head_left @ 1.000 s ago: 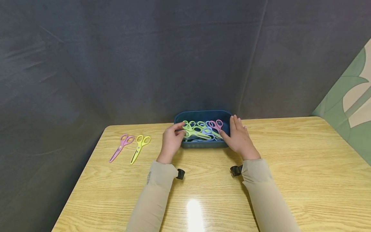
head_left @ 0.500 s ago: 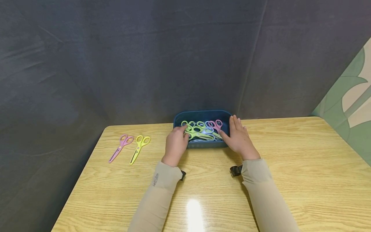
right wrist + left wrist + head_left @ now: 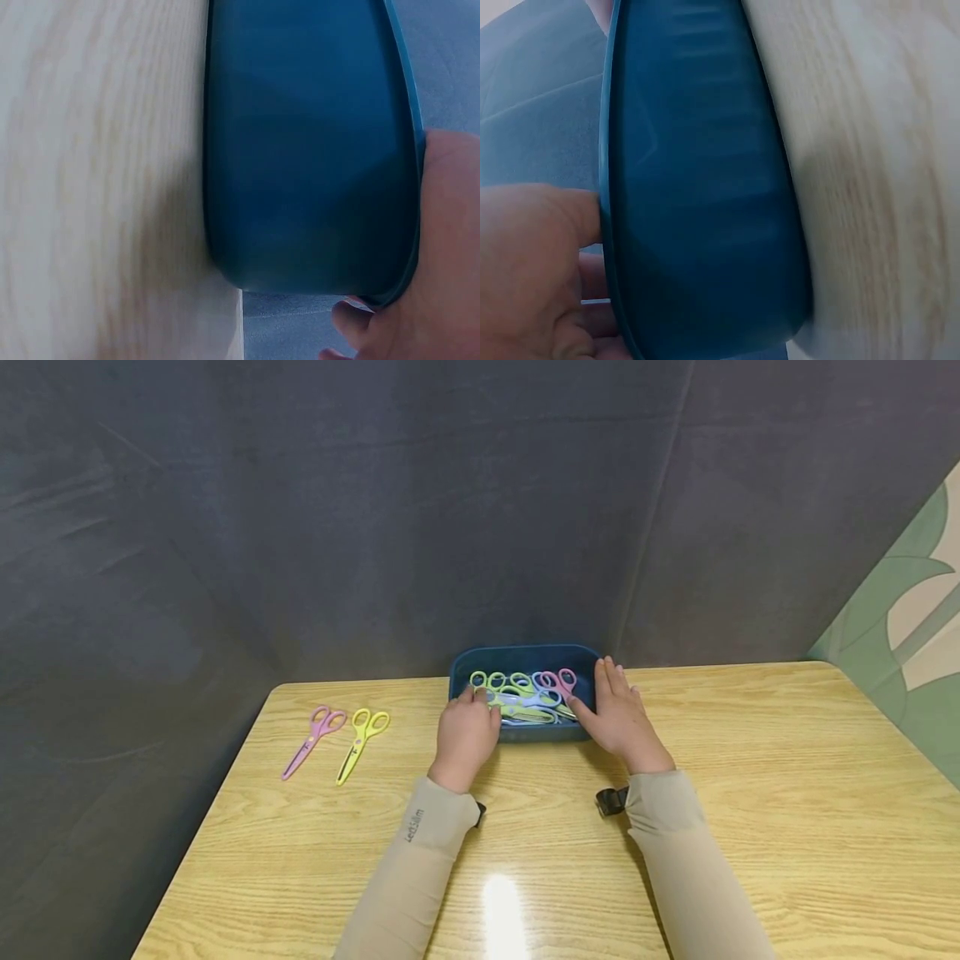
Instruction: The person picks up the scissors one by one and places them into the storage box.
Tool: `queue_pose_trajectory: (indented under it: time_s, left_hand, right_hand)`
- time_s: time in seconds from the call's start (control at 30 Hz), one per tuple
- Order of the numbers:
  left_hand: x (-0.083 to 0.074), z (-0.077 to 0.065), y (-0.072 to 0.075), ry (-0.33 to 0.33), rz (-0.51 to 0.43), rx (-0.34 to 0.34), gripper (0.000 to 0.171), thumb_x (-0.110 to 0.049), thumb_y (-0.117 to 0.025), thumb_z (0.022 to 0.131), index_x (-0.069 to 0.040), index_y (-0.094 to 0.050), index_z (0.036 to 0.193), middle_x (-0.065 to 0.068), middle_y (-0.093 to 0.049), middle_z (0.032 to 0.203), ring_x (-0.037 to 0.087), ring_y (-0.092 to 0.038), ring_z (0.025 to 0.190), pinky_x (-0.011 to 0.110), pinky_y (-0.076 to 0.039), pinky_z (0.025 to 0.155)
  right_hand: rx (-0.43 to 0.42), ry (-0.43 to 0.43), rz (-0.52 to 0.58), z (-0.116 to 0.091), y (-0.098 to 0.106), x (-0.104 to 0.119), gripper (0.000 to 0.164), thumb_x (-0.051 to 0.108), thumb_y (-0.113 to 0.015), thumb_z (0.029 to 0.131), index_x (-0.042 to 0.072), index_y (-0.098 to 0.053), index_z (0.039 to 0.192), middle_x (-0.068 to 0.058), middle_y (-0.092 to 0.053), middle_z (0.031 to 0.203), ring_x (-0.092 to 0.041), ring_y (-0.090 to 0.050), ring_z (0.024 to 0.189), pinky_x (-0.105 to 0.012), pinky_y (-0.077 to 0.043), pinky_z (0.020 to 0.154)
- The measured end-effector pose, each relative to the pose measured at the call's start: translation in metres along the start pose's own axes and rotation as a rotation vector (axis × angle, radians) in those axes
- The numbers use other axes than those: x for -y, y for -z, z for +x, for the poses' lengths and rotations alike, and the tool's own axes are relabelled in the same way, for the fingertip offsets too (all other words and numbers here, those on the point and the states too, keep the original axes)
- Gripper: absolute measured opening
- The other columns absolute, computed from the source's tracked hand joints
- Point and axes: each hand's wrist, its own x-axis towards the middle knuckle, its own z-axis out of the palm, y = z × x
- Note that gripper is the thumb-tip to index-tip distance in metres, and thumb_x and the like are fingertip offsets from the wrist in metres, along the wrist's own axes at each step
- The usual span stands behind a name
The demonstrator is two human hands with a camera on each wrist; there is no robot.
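A dark blue bin (image 3: 540, 737) at the table's back edge holds several pairs of scissors with green, blue and pink handles. My left hand (image 3: 467, 735) reaches over the bin's left front corner, with its fingers among the green scissors (image 3: 517, 713) and blue scissors (image 3: 542, 697). Its fingertips are hidden, so any grip cannot be made out. In the left wrist view its thumb (image 3: 585, 214) overlaps the rim. My right hand (image 3: 624, 722) lies along the bin's right end, fingers straight outside and thumb over the rim beside the pink scissors (image 3: 558, 682).
On the left of the wooden table (image 3: 555, 860) lie another pair of pink scissors (image 3: 315, 739) and a yellow pair (image 3: 362, 743), side by side, handles away from me. A dark cloth (image 3: 480, 510) hangs right behind the table's back edge.
My left hand has moved right and deeper into the bin. The green scissors on top have shifted, and blue scissors now show above them. My right hand has stayed in place.
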Motion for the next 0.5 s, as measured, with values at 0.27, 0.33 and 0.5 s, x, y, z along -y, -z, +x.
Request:
queue_pose_trajectory:
  time_s: [0.27, 0.33, 0.5]
  left_hand:
    - [-0.0013, -0.001, -0.005, -0.044, 0.061, -0.015, 0.035, -0.025, -0.059, 0.102, 0.005, -0.075, 0.106, 0.018, -0.073, 0.113, 0.029, -0.065, 0.116, 0.037, -0.05, 0.096]
    - [-0.0012, -0.0011, -0.0054, -0.047, 0.063, -0.021, 0.034, -0.025, -0.059, 0.102, 0.005, -0.076, 0.104, 0.018, -0.074, 0.111, 0.029, -0.066, 0.116, 0.037, -0.05, 0.096]
    - [-0.0016, -0.0005, -0.0045, -0.048, 0.057, -0.016, 0.032, -0.023, -0.059, 0.102, 0.004, -0.076, 0.102, 0.018, -0.074, 0.109, 0.029, -0.066, 0.115, 0.038, -0.05, 0.096]
  right_hand:
    - [0.001, 0.003, 0.005, 0.0006, -0.0001, -0.0003, 0.084, 0.041, -0.047, 0.105, -0.011, -0.005, 0.158, -0.028, 0.001, 0.166, -0.047, 0.001, 0.153, -0.064, -0.003, 0.119]
    - [-0.001, 0.005, 0.002, 0.0008, -0.0004, -0.0006, 0.084, 0.041, -0.047, 0.105, -0.011, -0.006, 0.158, -0.029, 0.001, 0.166, -0.047, 0.0, 0.153, -0.064, -0.004, 0.119]
    - [-0.006, 0.004, 0.003, 0.0004, -0.0002, 0.0002, 0.084, 0.04, -0.047, 0.105, -0.011, -0.007, 0.158, -0.029, -0.001, 0.166, -0.047, -0.001, 0.153, -0.064, -0.004, 0.119]
